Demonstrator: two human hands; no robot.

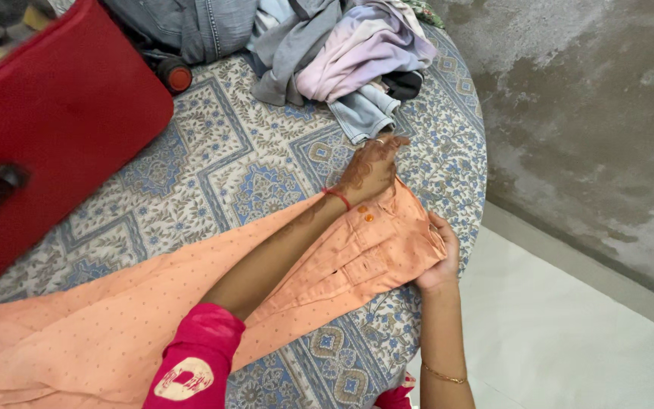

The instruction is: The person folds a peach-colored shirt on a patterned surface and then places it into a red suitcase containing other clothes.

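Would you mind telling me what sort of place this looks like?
Probably a bedroom at home: a bed with a patterned sheet, a clothes pile and a red suitcase.

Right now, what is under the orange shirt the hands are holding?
The orange shirt lies on a blue floral patterned bedsheet, visible around it. The left hand and right hand grip its cuff. Whatever lies beneath the fabric itself is covered.

**Clothes and suitcase crowd a patterned bed**

A red suitcase lies along the left edge of the blue floral bedsheet. A heap of crumpled clothes sits at its far edge, beside a stained grey wall.
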